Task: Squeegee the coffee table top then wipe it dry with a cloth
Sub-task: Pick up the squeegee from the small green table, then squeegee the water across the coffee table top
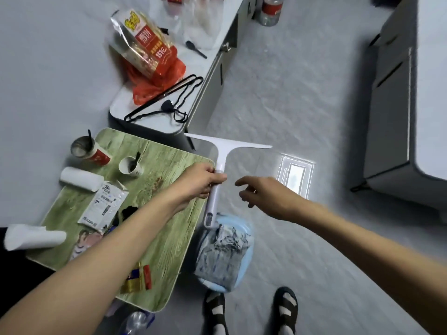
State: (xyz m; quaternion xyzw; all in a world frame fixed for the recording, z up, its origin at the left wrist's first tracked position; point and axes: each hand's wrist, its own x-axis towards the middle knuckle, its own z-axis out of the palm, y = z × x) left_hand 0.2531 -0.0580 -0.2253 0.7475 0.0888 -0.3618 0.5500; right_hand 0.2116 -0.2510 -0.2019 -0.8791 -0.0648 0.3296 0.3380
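Note:
My left hand [199, 178] grips the handle of a white squeegee [219, 163], held in the air just past the right edge of the green wood-grain coffee table [167, 213]. Its blade points away from me, over the floor. My right hand [263, 195] hovers open a little to the right of the handle, fingers relaxed, touching nothing. A crumpled grey-blue cloth [222, 252] lies in a light blue basin [246, 267] on the floor beside the table.
On the table stand two paper cups [130, 165], a tissue roll [81, 181], a white packet [104, 206], white paper [31, 236] and small packs [139, 278]. A white cabinet [154, 117] beyond holds a snack bag [145, 47] and black hangers. My sandalled feet [285, 308] stand on the grey floor.

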